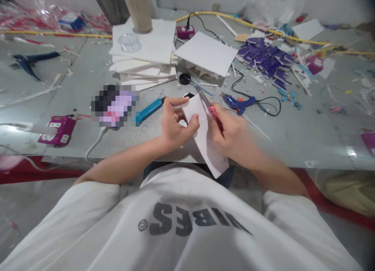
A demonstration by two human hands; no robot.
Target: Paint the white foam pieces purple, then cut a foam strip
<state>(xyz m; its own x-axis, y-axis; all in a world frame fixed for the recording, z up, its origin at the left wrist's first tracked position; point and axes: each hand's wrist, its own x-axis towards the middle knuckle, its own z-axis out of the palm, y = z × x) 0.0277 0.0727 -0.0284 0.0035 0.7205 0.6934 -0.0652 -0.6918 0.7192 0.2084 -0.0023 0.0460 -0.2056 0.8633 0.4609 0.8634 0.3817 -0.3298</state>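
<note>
My left hand grips a strip of white paper or thin card, thumb on its face and fingers behind. The strip slants down past the table's front edge. In my right hand is a pair of scissors with pink handles, closed in the fist. Their blades lie along the strip's upper right edge; whether they are cutting into it I cannot tell. Just behind the strip, a small dark round thing is partly hidden. Left of my left hand lies a blue utility knife.
A stack of white boards stands at the back, with another white board beside it. Purple pieces are heaped at the right. A blue glue gun lies with its cord nearby. A purple power socket sits at the left.
</note>
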